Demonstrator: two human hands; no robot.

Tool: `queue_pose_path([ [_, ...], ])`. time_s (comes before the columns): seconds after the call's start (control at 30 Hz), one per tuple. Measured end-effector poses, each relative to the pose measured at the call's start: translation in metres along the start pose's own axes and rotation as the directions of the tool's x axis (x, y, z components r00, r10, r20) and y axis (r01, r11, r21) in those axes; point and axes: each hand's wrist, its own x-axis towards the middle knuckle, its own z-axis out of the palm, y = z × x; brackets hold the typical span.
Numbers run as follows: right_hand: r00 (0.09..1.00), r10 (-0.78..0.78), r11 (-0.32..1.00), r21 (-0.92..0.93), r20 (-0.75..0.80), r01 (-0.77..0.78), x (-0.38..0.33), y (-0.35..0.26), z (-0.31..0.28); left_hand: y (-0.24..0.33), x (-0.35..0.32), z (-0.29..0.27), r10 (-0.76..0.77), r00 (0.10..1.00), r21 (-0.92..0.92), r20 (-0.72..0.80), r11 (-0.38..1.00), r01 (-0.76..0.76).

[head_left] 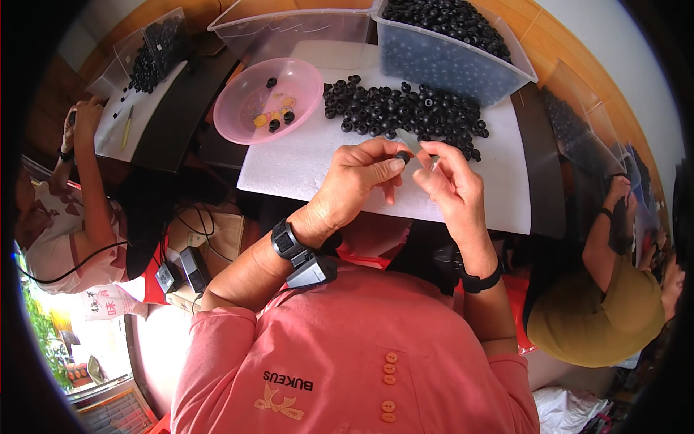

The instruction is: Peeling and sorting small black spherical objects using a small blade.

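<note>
My left hand (356,177) pinches a small round black part (403,155) between thumb and fingertips, above the near part of a white mat (499,206). Close beside it, my right hand (455,184) is closed at the fingertips around a thin pale blade-like strip (409,140), which points toward the black part. Its exact kind is hard to make out. Just beyond both hands spreads a loose pile of small black round parts (405,108), several with a hole in the middle.
A pink bowl (235,119) at left holds a few black parts and yellowish scraps. Behind the pile stands a clear bin (441,69) full of black parts; another clear bin (289,29) is left of it. People work at left (94,224) and right (600,304).
</note>
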Motion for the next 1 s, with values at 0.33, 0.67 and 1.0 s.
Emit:
queue_pose_path([
  [0.33,0.989,0.148,0.989,0.006,-0.018,-0.148,0.002,0.007,0.011,-0.006,0.003,-0.007,0.029,0.999,-0.083,0.037,0.996,-0.026],
  [0.67,0.981,0.188,0.981,0.046,-0.040,-0.186,0.003,0.008,0.011,-0.008,0.004,-0.012,-0.004,0.999,-0.097,0.037,0.995,0.008],
  [1.0,0.987,0.159,0.987,0.009,-0.018,-0.159,0.002,0.006,0.011,-0.006,0.006,-0.016,-0.060,0.997,-0.221,0.050,0.973,0.069],
])
